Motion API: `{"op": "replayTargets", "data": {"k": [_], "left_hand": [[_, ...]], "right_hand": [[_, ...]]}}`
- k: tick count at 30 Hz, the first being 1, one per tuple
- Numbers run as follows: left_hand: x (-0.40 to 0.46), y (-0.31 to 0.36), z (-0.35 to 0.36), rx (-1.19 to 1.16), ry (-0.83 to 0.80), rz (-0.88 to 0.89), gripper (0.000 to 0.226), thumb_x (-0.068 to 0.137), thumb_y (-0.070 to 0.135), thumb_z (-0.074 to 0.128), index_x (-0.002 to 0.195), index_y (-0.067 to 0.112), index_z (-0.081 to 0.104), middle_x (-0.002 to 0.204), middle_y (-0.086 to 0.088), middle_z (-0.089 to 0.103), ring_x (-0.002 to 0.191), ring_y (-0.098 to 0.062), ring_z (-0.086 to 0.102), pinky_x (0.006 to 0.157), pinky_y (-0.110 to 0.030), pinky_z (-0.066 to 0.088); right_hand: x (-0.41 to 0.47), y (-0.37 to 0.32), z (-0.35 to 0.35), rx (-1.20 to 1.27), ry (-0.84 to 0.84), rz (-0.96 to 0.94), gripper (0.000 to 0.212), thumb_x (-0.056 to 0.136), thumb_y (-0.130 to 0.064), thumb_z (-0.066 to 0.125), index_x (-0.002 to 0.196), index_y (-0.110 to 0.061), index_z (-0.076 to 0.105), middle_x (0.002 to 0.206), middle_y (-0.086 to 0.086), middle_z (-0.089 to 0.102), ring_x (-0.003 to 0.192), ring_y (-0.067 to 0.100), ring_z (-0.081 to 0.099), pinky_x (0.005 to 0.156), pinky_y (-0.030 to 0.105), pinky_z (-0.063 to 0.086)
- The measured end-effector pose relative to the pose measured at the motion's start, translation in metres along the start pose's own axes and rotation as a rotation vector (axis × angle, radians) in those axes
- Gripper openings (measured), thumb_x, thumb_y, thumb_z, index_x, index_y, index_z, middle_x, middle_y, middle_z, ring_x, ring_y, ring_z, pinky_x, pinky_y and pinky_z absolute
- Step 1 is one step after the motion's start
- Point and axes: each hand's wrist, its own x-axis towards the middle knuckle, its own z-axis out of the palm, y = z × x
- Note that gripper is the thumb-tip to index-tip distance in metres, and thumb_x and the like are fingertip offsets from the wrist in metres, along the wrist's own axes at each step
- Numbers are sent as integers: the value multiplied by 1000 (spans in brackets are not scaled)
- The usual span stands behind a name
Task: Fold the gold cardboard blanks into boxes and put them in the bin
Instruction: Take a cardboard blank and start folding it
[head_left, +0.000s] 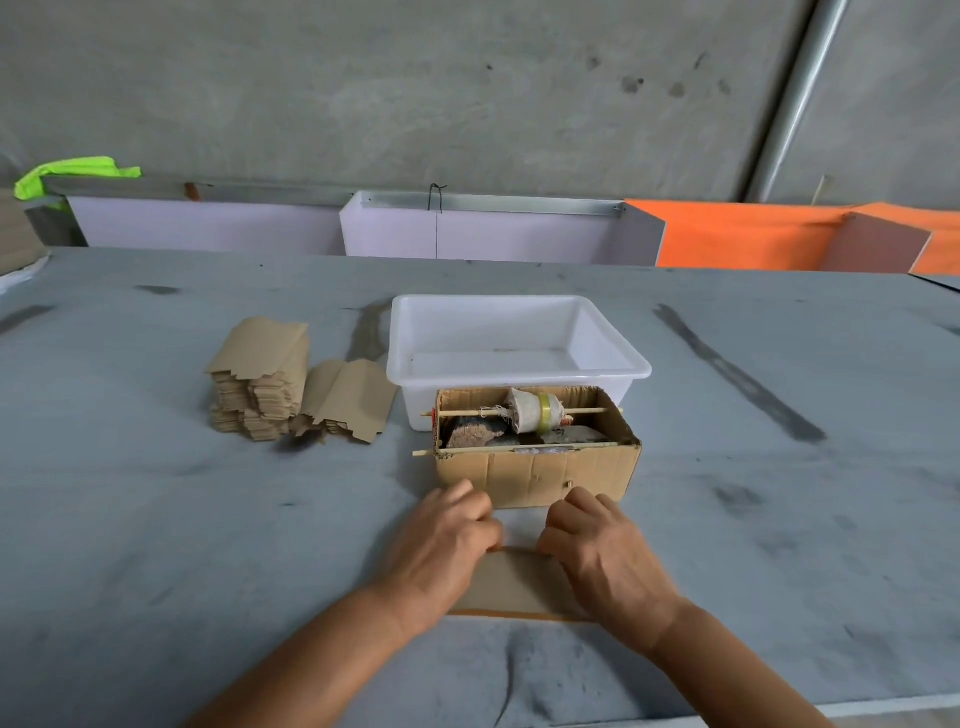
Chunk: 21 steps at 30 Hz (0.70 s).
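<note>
One cardboard blank (514, 582) lies flat on the grey table close to me, brown side up with a gold edge along its near side. My left hand (441, 540) and my right hand (602, 545) both have curled fingers gripping its far edge, one at each end. A stack of flat blanks (260, 379) sits at the left, with more blanks (353, 400) leaning beside it. The white plastic bin (519, 338) stands farther back at the middle, with nothing visible inside.
A corrugated cardboard box (535, 467) sits between the bin and my hands, with a tape roll (535, 410) on a stick across it. Purple and orange panels (727, 234) line the table's far edge.
</note>
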Motion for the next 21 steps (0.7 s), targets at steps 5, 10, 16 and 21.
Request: {"op": "replayTargets", "data": {"k": [5,10,16,21], "left_hand": [[3,11,-12,334,-225,156,29,39,25,89,44,20,61,51,9,50,57,-10,57,44,-19,40],[2,16,-10,395,-285,119,27,42,27,89,53,23,66,56,10,53,65,-8,56,49,-20,39],[0,15,6,281,-249,72,29,100,12,38,122,12,57,103,-6,45,106,-24,36,70,-33,23],[-9,6,2,167,-180,-24,34,101,15,36,123,14,61,105,-2,49,105,-21,42,76,-32,30]], "right_hand": [[-4,-4,-7,-110,-175,-36,20,52,-12,78,54,-28,67,58,-9,54,59,13,55,46,22,38],[-4,-10,-5,-62,-240,88,33,70,-5,59,90,-28,73,76,-3,58,80,17,53,63,25,44],[-9,-14,-3,-40,-96,28,26,61,-12,67,77,-31,74,61,-4,53,57,15,53,43,25,43],[-19,-7,0,26,3,107,22,63,-8,63,70,-27,74,64,-3,56,56,18,56,41,27,43]]}}
